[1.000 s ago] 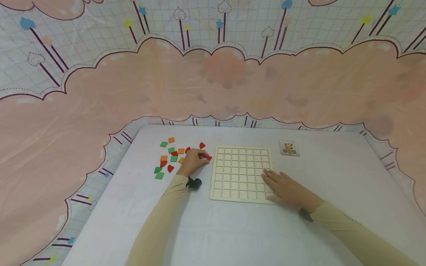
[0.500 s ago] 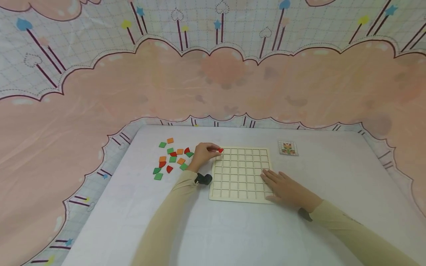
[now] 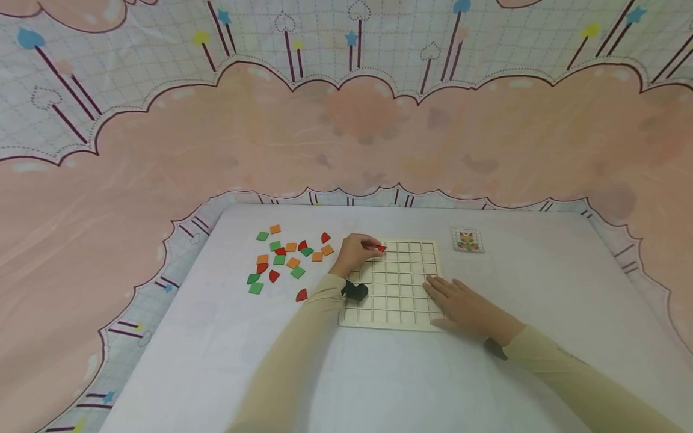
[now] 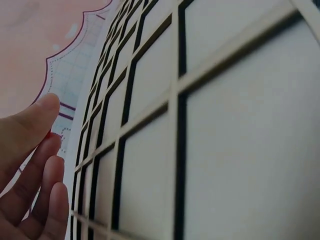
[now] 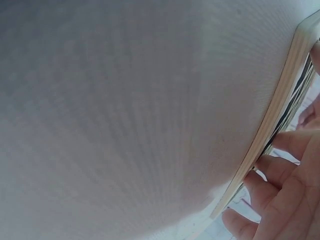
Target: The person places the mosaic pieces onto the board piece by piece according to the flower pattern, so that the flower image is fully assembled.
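My left hand pinches a red quarter-circle tile between thumb and fingertips, above the far-left part of the pale wooden grid board. In the left wrist view only a sliver of the red tile shows between the fingers. My right hand rests flat with spread, straight fingers on the board's right edge. The right wrist view shows those fingers lying along the board's side. The visible cells of the board hold no tiles; my left hand and wrist cover some of them.
Left of the board lie several loose tiles: orange squares, green pieces and red quarter-circles. One red tile lies nearer me, beside my left sleeve. A small patterned card lies beyond the board's right side.
My left hand has carried the red tile rightward from the loose tiles, across the board's left edge, to over its far rows. My right hand has stayed on the board's right edge.
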### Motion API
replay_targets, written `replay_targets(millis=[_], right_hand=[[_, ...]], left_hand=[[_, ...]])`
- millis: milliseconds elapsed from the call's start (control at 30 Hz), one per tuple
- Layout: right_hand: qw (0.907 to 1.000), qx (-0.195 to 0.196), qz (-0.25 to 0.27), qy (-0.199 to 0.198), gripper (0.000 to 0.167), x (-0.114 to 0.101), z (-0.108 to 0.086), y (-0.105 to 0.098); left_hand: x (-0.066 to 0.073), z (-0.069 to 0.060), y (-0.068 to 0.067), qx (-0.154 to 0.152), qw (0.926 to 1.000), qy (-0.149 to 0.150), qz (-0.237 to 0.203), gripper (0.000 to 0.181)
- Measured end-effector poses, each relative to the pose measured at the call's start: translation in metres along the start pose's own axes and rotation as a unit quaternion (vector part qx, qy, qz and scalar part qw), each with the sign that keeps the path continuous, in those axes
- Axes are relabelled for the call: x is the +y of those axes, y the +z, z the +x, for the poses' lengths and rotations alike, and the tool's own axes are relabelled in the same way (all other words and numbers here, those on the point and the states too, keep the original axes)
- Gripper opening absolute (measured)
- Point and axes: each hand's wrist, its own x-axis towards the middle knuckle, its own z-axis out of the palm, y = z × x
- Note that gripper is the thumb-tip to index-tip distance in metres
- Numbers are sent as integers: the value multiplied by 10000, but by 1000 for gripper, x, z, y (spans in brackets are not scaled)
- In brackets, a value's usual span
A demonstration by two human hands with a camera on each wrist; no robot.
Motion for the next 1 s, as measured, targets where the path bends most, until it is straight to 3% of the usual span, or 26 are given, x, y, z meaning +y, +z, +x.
replay_targets(millis=[233, 500, 733, 1000], right_hand=[[9999, -100, 10, 61, 72, -1, 2, 0], [9999, -124, 30, 77, 72, -2, 1, -1], [9999, -83, 8, 77, 72, -2, 0, -1], [10000, 31, 32, -58, 71, -3, -2, -5]], left_hand=[[7, 3, 13, -140, 9998, 40, 148, 21], [7, 6, 23, -8, 9991, 5, 428, 20], [8, 7, 24, -136, 9974, -100, 700, 21], [4, 7, 21, -158, 9985, 77, 517, 14]])
